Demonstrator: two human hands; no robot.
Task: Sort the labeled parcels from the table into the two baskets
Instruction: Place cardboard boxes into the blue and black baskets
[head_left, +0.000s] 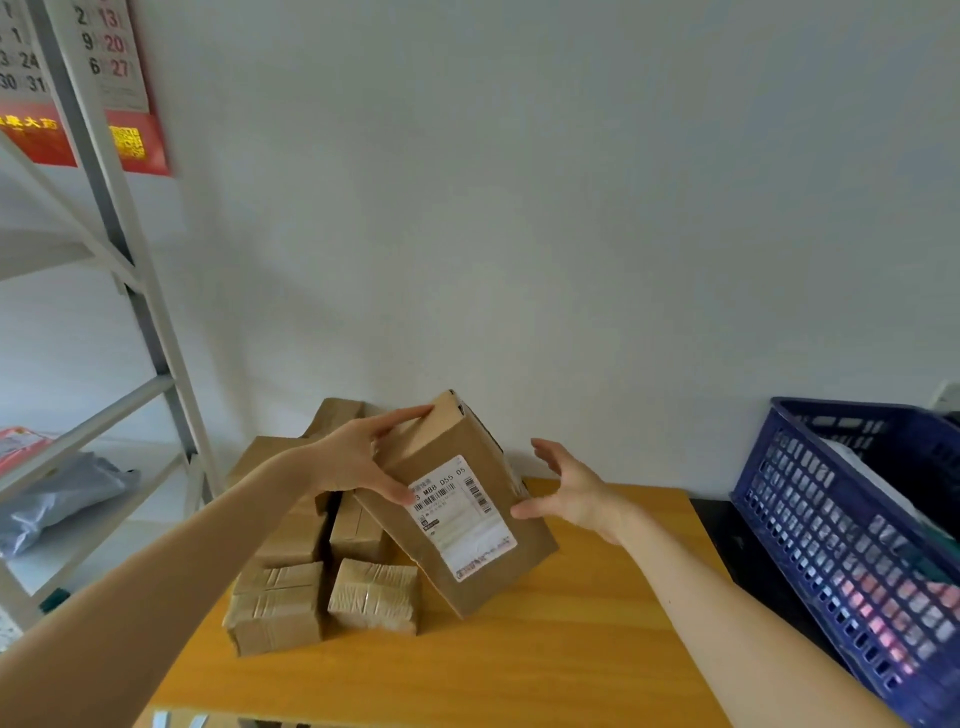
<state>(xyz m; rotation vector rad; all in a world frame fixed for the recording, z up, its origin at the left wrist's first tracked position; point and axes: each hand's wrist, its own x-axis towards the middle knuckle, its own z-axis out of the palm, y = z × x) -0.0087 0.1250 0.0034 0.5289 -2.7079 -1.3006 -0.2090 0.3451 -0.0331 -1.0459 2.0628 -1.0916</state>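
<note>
A brown cardboard parcel (467, 525) with a white shipping label is tilted up over the wooden table (571, 649). My left hand (358, 457) grips its upper left side, thumb on the label face and fingers over the top edge. My right hand (571, 488) hovers just beside the parcel's right edge, fingers spread, thumb near the box; I cannot tell whether it touches. Several smaller taped parcels (322, 587) are piled on the table's left half. One blue slotted basket (852, 545) stands at the right with items inside.
A grey metal shelf rack (130, 312) stands at the left, with a grey plastic mailer bag (62, 493) on a low shelf. A red wall calendar (119, 78) hangs behind it. The white wall is close behind the table.
</note>
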